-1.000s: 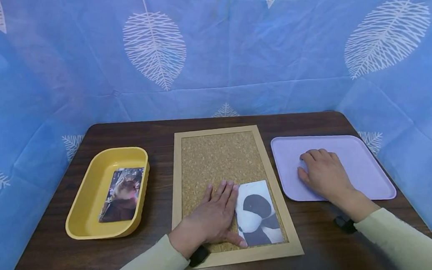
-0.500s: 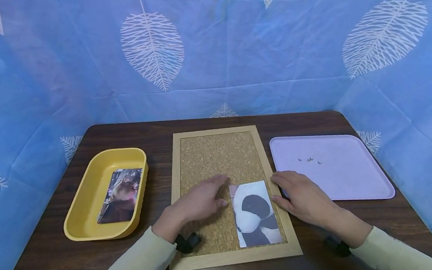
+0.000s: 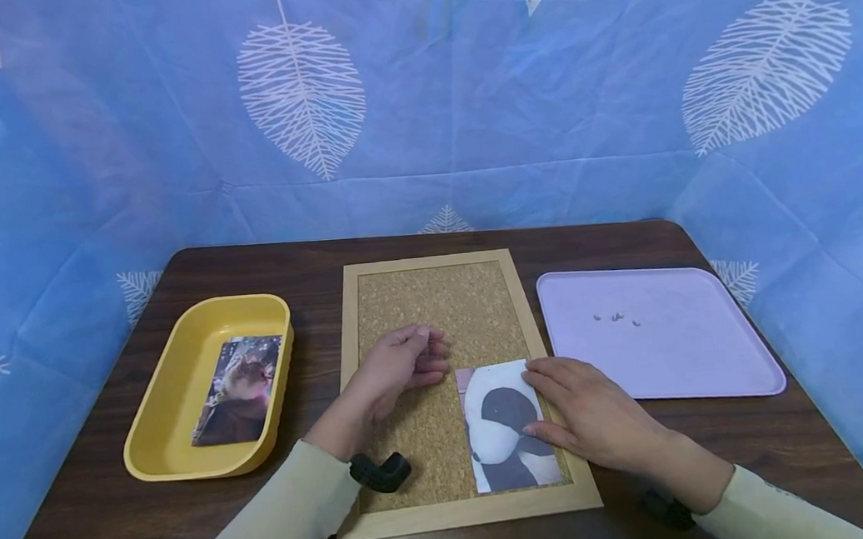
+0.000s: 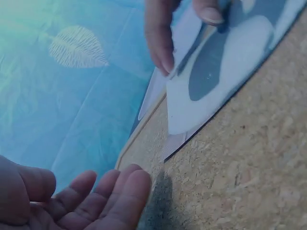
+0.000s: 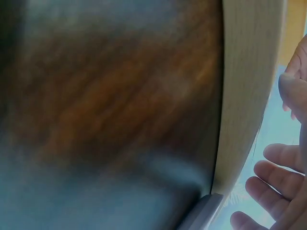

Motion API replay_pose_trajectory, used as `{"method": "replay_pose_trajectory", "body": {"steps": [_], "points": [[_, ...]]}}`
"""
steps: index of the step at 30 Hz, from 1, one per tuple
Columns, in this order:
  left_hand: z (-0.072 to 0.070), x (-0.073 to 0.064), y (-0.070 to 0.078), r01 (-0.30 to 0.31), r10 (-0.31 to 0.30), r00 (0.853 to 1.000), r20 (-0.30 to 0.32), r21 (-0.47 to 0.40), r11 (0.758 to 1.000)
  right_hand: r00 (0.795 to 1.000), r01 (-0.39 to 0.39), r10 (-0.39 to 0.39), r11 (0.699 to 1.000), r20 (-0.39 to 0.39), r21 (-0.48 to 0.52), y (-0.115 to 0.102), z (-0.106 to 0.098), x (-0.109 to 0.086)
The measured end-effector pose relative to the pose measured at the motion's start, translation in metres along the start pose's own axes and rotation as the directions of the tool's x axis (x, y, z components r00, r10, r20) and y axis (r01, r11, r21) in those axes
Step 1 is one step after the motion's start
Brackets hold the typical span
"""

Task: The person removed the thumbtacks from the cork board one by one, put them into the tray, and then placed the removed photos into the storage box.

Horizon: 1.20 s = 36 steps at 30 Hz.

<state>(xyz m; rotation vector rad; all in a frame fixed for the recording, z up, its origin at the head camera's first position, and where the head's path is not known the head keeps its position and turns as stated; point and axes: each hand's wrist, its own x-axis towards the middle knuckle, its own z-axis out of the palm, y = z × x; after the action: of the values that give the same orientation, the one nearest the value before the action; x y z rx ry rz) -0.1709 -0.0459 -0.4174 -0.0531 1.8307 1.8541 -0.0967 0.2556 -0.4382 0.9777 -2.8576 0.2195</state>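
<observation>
A photo with white and dark grey shapes (image 3: 506,406) lies on the lower right of the wood-framed cork board (image 3: 434,303). My right hand (image 3: 592,413) reaches in from the right. Its fingertips and thumb overlap the photo's right edge in the head view, and in the left wrist view a finger (image 4: 165,60) points at the photo's corner. Left of the photo, over the cork, my left hand (image 3: 396,364) has loosely bent fingers and holds nothing. In the left wrist view its palm side (image 4: 96,206) shows beside the photo (image 4: 240,52).
To the left, a yellow tray (image 3: 154,439) contains another photo (image 3: 240,391) with a dark and pink picture. A flat lilac tray (image 3: 708,350) on the right bears several tiny silvery pieces (image 3: 618,316). Behind the brown table (image 3: 295,254) hangs a blue leaf-print cloth (image 3: 541,111).
My left hand has lifted off the board beside the photo, uncovering its left edge. My right hand has come left from the lilac tray to the photo, leaving the silvery pieces in view.
</observation>
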Motion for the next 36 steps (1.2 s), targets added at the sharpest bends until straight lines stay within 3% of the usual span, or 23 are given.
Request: {"method": "replay_pose_trajectory", "body": {"steps": [4,11,25,36], "points": [[-0.004,0.002,-0.001,0.078,-0.074,0.996,0.04,-0.102,0.992,1.0,0.011,-0.011,1.0,-0.006,-0.008,0.0,0.003,0.0],[-0.006,0.002,-0.001,0.135,-0.122,0.987,0.109,-0.12,0.984,1.0,0.009,-0.01,1.0,0.0,-0.013,-0.001,0.006,-0.001],[0.002,0.005,-0.004,0.149,-0.135,0.98,0.149,-0.091,0.985,1.0,-0.021,0.021,1.0,0.017,-0.001,-0.002,0.007,-0.003],[0.006,0.0,-0.011,0.103,-0.092,0.969,0.229,-0.04,0.994,0.999,-0.031,0.032,0.999,0.039,-0.011,-0.005,0.008,-0.003]]}}
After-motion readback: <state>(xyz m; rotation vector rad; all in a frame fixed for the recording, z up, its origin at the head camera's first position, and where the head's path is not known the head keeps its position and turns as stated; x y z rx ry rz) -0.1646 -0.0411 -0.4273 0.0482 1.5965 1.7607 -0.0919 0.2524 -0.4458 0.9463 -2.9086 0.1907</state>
